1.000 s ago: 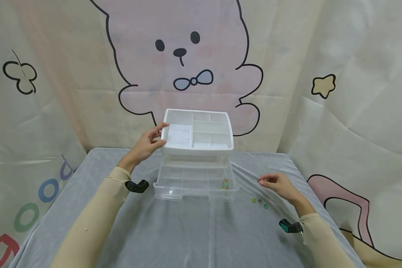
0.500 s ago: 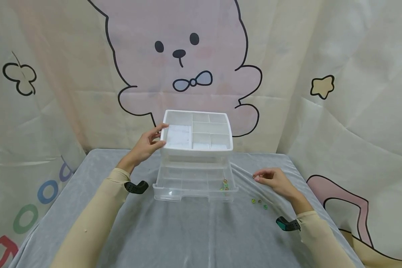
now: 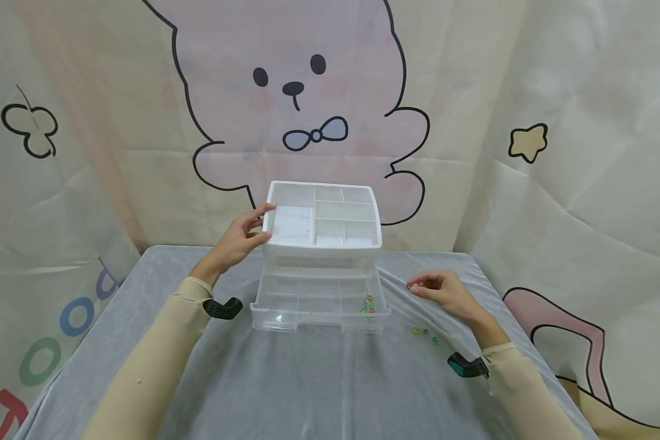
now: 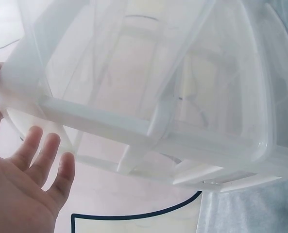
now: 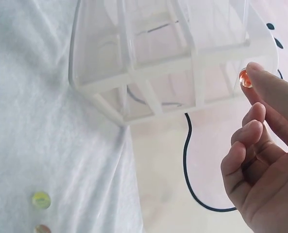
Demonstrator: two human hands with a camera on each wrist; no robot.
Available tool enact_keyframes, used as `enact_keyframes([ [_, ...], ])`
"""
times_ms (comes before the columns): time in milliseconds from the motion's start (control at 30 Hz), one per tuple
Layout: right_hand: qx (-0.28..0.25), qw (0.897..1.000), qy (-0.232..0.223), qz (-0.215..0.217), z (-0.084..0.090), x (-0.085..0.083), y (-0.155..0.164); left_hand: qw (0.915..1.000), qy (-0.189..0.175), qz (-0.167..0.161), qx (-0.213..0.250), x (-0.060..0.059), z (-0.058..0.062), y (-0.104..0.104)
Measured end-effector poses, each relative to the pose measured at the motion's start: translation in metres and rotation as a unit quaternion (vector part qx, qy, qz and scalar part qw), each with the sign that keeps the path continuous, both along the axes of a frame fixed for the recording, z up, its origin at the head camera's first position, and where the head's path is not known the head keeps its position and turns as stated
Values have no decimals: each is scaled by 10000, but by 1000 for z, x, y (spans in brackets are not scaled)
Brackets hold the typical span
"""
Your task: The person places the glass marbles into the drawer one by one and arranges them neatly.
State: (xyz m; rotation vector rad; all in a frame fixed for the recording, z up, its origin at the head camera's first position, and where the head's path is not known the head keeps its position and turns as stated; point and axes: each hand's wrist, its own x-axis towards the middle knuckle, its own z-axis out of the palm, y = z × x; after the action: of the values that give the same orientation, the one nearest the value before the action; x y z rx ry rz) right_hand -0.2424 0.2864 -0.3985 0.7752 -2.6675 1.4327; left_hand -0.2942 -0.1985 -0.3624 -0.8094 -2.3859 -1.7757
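Right hand (image 3: 445, 292) pinching a small orange glass bead (image 5: 245, 78), half hidden by fingertips, left hand (image 3: 236, 241) spread against translucent white plastic drawer organiser (image 3: 321, 244), beads in open bottom drawer (image 3: 320, 302) hard to make out

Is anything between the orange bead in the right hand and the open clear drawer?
Nothing visible. The right hand pinches the small orange glass bead just right of the open clear plastic drawer; only bare grey cloth lies between.

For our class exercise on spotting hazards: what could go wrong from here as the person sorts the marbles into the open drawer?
1. The orange marble sits only at the right hand's fingertips; it might slip and roll across the cloth.
2. The loose marbles lie near the right sleeve and could be swept away.
3. The open drawer juts forward, so the organiser may tip if the left hand lets go.
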Motion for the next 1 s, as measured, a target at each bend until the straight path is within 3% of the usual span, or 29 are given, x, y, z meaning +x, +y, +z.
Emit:
enact_keyframes([
  [600, -167, 9993, 146, 301, 24, 5, -24, 9999, -97, 38, -30, 0, 1, 0],
  [1000, -563, 9960, 155, 678, 31, 8, -41, 9999, -92, 68, -38, -2, 0, -1],
])
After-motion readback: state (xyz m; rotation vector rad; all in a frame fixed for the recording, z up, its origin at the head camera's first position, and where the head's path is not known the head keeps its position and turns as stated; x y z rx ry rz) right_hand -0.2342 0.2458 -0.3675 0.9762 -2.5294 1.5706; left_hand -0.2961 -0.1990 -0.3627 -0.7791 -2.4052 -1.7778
